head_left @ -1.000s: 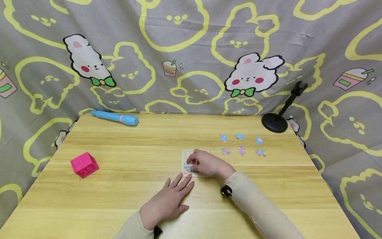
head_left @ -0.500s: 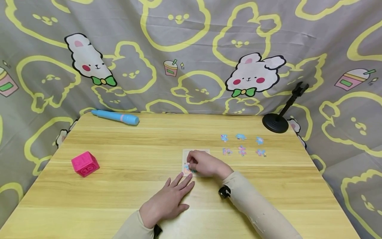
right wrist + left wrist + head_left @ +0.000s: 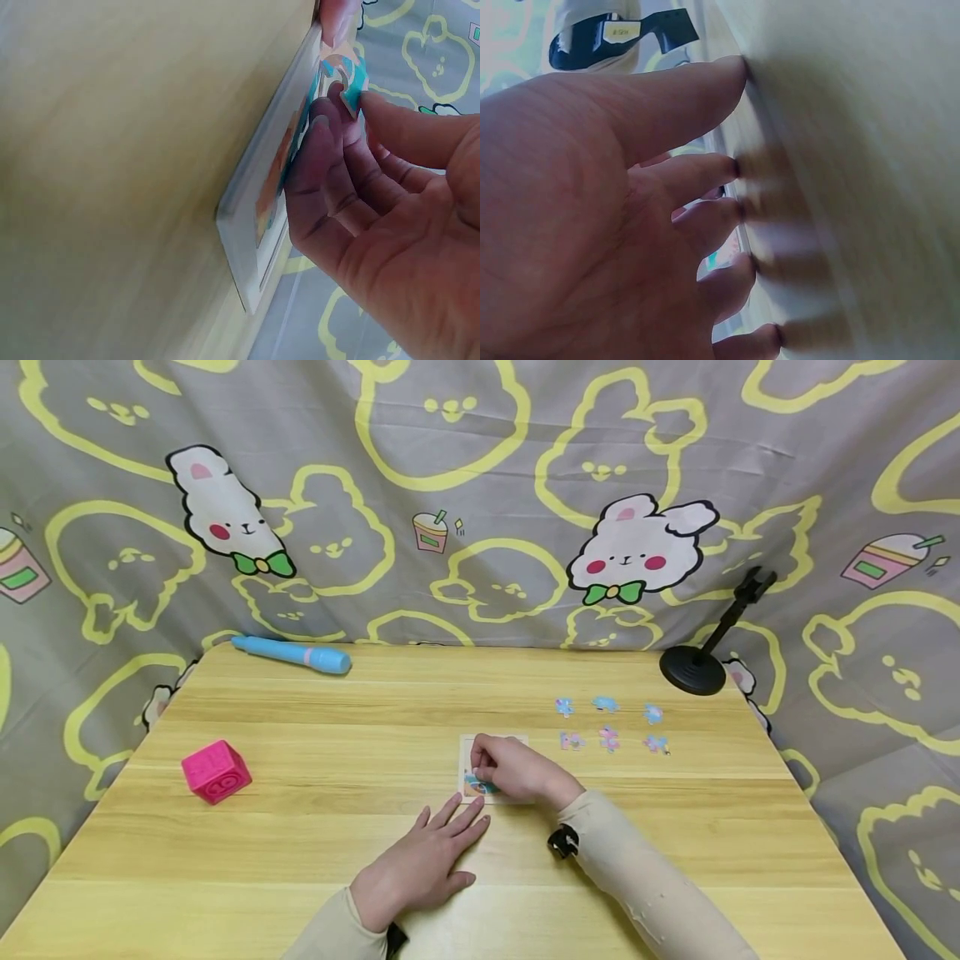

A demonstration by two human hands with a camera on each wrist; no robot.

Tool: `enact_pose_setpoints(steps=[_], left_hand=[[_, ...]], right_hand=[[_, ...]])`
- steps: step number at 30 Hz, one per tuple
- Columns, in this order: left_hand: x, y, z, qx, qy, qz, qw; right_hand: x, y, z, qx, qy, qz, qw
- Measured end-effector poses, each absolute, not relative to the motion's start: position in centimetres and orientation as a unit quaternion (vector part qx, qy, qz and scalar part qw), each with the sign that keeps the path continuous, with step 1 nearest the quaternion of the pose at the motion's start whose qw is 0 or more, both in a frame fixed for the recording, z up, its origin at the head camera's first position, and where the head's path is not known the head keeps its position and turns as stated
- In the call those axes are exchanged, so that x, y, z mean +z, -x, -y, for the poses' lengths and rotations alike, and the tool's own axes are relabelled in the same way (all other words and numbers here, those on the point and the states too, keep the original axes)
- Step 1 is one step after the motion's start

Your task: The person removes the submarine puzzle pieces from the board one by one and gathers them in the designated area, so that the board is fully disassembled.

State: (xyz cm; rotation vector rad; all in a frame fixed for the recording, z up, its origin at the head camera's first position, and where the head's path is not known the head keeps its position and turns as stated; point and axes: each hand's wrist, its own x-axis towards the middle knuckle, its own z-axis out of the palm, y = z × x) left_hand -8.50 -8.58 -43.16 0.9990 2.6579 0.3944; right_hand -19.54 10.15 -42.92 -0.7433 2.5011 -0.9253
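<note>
A small jigsaw puzzle board with a pale frame [image 3: 464, 750] lies flat mid-table, with colourful pieces fitted in its lower part. My right hand [image 3: 525, 768] is over the board and covers much of it. Between thumb and fingers it pinches a teal jigsaw piece [image 3: 357, 84], which stands tilted above the board in the right wrist view. My left hand [image 3: 420, 864] lies spread on the table, palm down, with fingertips at the board's near edge. In the left wrist view the left thumb [image 3: 697, 94] and fingertips touch the wood.
Several loose jigsaw pieces [image 3: 609, 739] lie in two rows right of the board. A black stand [image 3: 692, 670] is at the back right, a blue microphone-shaped toy [image 3: 292, 653] at the back left. A pink cube [image 3: 217, 772] sits at the left. A patterned curtain [image 3: 495, 502] hangs behind.
The fingers of my right hand have drawn closer together and shifted slightly over the board's lower left part, with the piece tilting. My left hand has stayed in place.
</note>
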Motion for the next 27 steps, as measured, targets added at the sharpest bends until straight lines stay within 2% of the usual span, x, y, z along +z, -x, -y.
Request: enact_pose_setpoints(steps=[12,19,27], left_hand=[[-43.3,8.5,8.5,0.142,-0.342,-0.918,0.141],[-43.4,8.5,8.6,0.150,-0.343,-0.916,0.142],[-43.4,8.6,8.6,0.155,-0.339,-0.916,0.150]], right_hand=[[-42.4,19.6,-11.9,-0.385,0.227,-0.877,0.173],[-42.0,19.7,-15.3,-0.435,0.227,-0.854,0.170],[-41.7,19.6,-19.9,-0.464,0.208,-0.839,0.192]])
